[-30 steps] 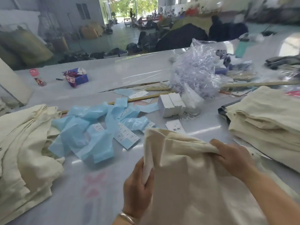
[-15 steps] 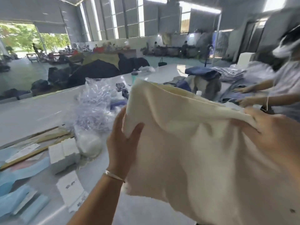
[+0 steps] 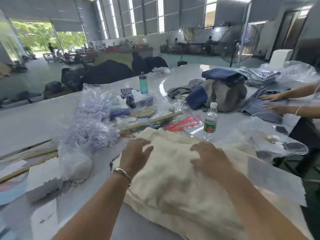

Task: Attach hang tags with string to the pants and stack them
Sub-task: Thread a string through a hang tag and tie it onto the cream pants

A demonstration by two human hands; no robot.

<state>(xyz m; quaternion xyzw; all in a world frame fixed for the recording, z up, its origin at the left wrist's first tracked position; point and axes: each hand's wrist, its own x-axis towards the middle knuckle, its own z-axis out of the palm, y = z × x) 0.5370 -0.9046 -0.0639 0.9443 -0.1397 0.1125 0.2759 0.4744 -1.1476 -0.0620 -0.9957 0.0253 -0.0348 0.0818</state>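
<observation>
Two hands flat on cream pants (image 3: 173, 179).
Left hand (image 3: 136, 154) and right hand (image 3: 210, 157) spread apart, gripping nothing; best to smooth outward, edges squared beside the water bottle (image 3: 210, 121).

Bright daylight from tall windows; table glare, motion-blurred hands, wide-angle bending at edges

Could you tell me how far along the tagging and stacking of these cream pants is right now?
Done: cream pants lie stacked on the table. In hand: the left hand and right hand lie spread over the top pair. No attached tag shows. Left: unclear; loose hang tags remain nearby.
</observation>
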